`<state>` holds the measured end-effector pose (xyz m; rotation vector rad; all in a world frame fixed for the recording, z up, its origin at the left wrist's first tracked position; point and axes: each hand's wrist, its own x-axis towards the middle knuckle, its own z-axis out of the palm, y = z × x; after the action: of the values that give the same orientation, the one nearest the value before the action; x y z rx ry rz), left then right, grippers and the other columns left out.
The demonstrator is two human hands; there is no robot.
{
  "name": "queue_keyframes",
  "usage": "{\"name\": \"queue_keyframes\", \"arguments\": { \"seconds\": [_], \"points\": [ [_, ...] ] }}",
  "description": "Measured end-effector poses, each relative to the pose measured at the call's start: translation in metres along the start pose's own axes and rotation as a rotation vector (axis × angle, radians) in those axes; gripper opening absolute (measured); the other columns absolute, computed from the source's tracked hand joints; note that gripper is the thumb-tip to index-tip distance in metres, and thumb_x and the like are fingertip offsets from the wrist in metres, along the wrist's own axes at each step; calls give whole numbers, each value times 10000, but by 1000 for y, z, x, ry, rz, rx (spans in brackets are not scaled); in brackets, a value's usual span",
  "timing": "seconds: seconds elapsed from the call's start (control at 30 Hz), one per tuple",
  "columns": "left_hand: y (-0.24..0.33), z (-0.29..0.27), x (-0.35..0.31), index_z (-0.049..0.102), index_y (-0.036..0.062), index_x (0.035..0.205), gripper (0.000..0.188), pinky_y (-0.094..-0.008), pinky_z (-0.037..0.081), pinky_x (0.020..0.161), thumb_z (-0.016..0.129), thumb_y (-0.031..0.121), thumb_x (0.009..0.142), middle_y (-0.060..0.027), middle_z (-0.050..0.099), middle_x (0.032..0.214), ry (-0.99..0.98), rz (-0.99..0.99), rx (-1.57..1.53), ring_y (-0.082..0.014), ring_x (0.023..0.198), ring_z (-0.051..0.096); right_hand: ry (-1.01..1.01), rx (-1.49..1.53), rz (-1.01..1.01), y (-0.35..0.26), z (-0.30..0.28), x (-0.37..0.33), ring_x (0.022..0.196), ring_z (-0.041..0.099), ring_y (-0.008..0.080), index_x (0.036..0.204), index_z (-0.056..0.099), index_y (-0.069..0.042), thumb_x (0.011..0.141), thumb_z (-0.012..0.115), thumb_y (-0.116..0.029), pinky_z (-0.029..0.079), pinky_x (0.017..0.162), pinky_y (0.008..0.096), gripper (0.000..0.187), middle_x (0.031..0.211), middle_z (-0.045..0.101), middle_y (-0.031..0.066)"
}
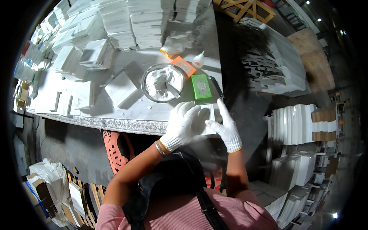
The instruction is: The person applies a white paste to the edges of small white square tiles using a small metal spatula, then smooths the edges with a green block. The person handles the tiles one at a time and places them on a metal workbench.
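Observation:
Both hands wear white knit gloves and are at the table's front edge, on either side of a white tile point(209, 110). My left hand point(183, 124) lies over the tile's left part with its fingers loosely bent and its thumb apart. At the tile's right side is my right hand point(227, 128), its index finger stretched forward and its thumb pointing left over the tile. Just beyond them, a clear round bowl point(143, 85) holds white paste, with a flat scraper point(173, 91) in it. A green box point(201, 87) stands behind the tile. The left palm is hidden.
Behind the bowl lie an orange box point(183, 66), a white squeeze bottle point(199, 60) and a spare glove point(173, 48). A single tile point(121, 89) lies left of the bowl. Tall tile stacks point(145, 25) fill the table's back; more stacked slabs point(293, 124) stand at right.

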<state>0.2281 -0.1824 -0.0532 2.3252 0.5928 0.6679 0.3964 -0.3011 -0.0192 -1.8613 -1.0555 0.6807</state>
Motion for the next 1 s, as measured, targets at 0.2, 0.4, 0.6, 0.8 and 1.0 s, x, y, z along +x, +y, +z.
{"name": "queue_keyframes", "arguments": {
  "seconds": [0.2,0.4,0.6,0.8,1.0],
  "points": [
    [13,-6,-8,507,65,1352,976,-544,374,1064,913,461,558,-213,485,1374,27,199,-57,-444,1288,443,153,494,152,9,-5,13,804,633,67,1413,530,-18,930,692,-176,515,767,224,534,911,699,44],
    [14,-12,-10,507,58,1348,980,-572,374,1045,911,489,566,-224,494,1363,103,264,-67,-469,1268,457,101,660,303,12,-21,1,759,637,87,1299,615,12,1025,521,-441,498,717,220,538,962,719,51],
    [9,-11,-15,482,64,1385,1016,-580,358,1062,905,509,575,-232,476,1390,83,273,-47,-477,1294,436,-5,677,261,-20,6,-28,914,605,73,1185,674,19,920,680,-127,482,871,241,303,1008,681,19],
    [13,-12,-18,437,53,1438,1059,-598,310,1116,894,465,575,-258,415,1477,46,185,101,-494,1384,358,130,290,149,-45,19,-30,821,624,79,1049,687,27,899,721,-145,521,743,270,231,916,710,71],
    [6,-1,-27,420,-9,1450,784,-442,440,1064,734,218,769,-253,474,1451,111,103,40,-416,1300,505,149,157,4,-61,49,-25,779,648,144,1048,674,31,893,749,-212,528,725,307,298,869,700,111]
  ]
}}
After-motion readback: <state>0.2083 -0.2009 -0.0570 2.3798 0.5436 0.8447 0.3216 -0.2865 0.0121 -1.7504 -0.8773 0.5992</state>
